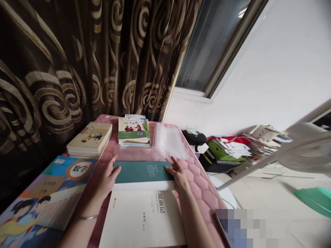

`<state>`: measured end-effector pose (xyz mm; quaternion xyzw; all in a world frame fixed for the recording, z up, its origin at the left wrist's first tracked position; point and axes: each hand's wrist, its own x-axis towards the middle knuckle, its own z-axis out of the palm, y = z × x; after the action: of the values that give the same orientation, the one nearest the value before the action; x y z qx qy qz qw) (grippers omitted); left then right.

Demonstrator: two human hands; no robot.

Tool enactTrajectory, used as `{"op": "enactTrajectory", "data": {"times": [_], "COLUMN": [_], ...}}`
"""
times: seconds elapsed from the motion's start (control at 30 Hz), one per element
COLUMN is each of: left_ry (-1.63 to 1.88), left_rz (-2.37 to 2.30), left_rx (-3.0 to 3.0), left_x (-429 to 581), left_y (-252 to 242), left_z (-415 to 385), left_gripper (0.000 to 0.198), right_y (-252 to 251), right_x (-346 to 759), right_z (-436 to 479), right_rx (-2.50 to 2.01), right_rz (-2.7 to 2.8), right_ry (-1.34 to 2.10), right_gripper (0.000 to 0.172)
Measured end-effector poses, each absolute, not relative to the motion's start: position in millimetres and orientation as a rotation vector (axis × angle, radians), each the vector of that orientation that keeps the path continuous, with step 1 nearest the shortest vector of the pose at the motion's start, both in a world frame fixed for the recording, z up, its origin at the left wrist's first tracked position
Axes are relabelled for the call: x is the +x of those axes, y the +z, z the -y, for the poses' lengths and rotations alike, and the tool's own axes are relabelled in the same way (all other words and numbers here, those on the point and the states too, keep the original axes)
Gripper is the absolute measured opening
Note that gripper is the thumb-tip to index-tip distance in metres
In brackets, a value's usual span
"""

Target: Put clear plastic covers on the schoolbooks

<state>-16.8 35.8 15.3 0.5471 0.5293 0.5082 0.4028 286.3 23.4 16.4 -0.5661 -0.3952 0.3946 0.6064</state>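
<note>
An open book [144, 220] lies in front of me, its white title page nearest my body. Its cover, with a green flap [142, 174] above a white strip, is spread out away from me. At the left edge of this cover, my left hand [110, 175] pinches with the thumb on top. My right hand [179, 175] grips the right edge the same way, its fingers partly hidden. Just beyond the flap, a thin clear plastic sheet [134, 152] shows; whether it is fitted on the cover I cannot tell.
On the pink quilted surface [204, 186] stand a stack of beige books [90, 137], a pile of booklets [134, 131] and clear plastic covers [170, 139]. A large textbook [51, 196] lies left. A white fan [305, 148], bags and papers are beyond the right edge.
</note>
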Motion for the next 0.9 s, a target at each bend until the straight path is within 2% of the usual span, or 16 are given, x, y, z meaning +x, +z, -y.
{"op": "enactTrajectory", "data": {"times": [0.3, 0.63, 0.9], "left_ry": [1.302, 1.308, 1.317], "left_rz": [-1.294, -1.265, -1.294], "left_rx": [1.326, 1.326, 1.316], "left_x": [-16, -15, -13], "left_y": [10, 8, 7], "left_z": [-38, -39, -39], "left_gripper": [0.059, 0.064, 0.059], "right_y": [27, 34, 34], "right_x": [285, 279, 279], "right_z": [-18, -14, -15], "right_rx": [-1.262, -1.265, -1.202], "right_rz": [0.862, 0.758, 0.774], "right_ry": [0.944, 1.037, 1.083], "right_gripper": [0.071, 0.061, 0.044]}}
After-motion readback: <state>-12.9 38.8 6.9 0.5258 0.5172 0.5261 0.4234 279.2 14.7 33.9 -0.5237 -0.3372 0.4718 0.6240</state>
